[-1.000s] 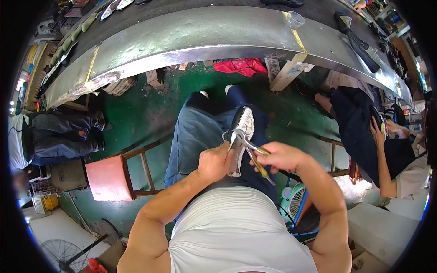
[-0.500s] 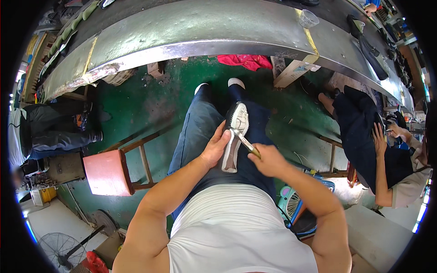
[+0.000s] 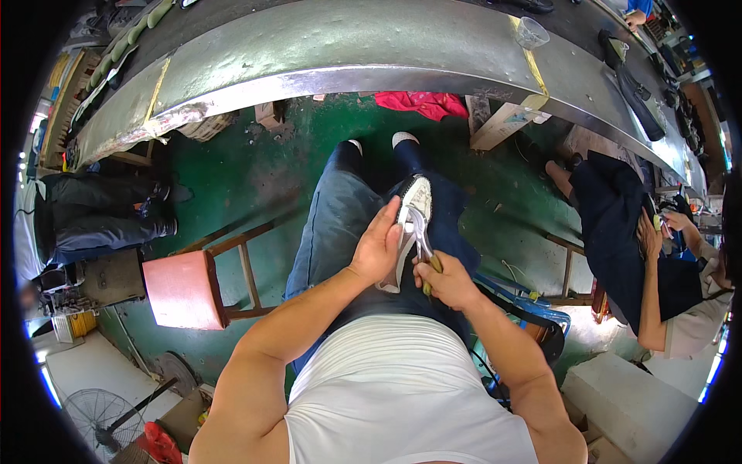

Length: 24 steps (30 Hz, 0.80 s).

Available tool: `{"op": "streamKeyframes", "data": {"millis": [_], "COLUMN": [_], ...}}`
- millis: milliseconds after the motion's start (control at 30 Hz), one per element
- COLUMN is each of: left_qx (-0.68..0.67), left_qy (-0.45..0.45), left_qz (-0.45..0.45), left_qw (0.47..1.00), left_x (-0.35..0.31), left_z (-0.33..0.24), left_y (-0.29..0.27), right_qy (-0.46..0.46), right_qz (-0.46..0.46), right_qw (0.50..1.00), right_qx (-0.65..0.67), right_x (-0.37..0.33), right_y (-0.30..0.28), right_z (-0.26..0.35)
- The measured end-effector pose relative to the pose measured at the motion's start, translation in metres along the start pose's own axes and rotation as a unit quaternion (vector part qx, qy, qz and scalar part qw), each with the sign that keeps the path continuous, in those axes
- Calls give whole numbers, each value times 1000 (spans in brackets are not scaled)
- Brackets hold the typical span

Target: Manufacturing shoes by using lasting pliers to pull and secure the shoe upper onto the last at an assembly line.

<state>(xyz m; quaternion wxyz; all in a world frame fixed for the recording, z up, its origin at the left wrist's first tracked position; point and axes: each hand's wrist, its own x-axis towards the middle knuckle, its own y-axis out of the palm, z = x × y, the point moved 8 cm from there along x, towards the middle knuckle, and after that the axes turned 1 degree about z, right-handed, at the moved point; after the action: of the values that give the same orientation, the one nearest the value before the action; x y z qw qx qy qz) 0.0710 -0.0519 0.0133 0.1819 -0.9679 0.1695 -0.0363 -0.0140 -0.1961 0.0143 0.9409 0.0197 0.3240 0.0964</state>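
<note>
A dark-edged shoe (image 3: 418, 193) lies across my thighs with its pale, rough underside up and its toe end pointing away from me. My left hand (image 3: 376, 247) grips it from the left side, around the middle. In my right hand (image 3: 450, 283) is a pair of pliers (image 3: 421, 230) with a curved metal head and yellowish handles, which stand apart. The head of the pliers is over the middle of the underside, beside my left fingertips. Whether the jaws pinch anything cannot be made out.
A metal-covered workbench (image 3: 325, 50) runs across the front, with a clear plastic cup (image 3: 532, 32) and dark shoes (image 3: 638, 97) on it. A pinkish stool (image 3: 185, 288) stands at my left. At my right sits a co-worker (image 3: 649, 240). A red cloth (image 3: 423, 104) lies under the bench.
My right hand has turned the pliers more upright and their handles have spread. The head of the pliers has shifted a little farther along the shoe. My left fingers have straightened along its edge.
</note>
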Motion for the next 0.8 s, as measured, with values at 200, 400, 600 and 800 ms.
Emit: {"op": "streamKeyframes", "data": {"millis": [200,400,600,800], "left_qx": [176,233,237,104], "left_qy": [55,32,-14,-95], "left_qz": [46,79,108,11], "left_qw": [982,969,965,990], "left_x": [0,6,-5,-9], "left_z": [-16,-29,-15,1], "left_y": [-3,4,12,5], "right_qy": [122,-8,-44,-147], "right_qz": [149,-22,-6,-36], "right_qw": [972,990,964,879], "right_qx": [137,-140,-263,-452], "right_x": [-13,-4,25,13], "right_y": [-14,-45,-37,-33], "right_z": [0,57,80,62]}}
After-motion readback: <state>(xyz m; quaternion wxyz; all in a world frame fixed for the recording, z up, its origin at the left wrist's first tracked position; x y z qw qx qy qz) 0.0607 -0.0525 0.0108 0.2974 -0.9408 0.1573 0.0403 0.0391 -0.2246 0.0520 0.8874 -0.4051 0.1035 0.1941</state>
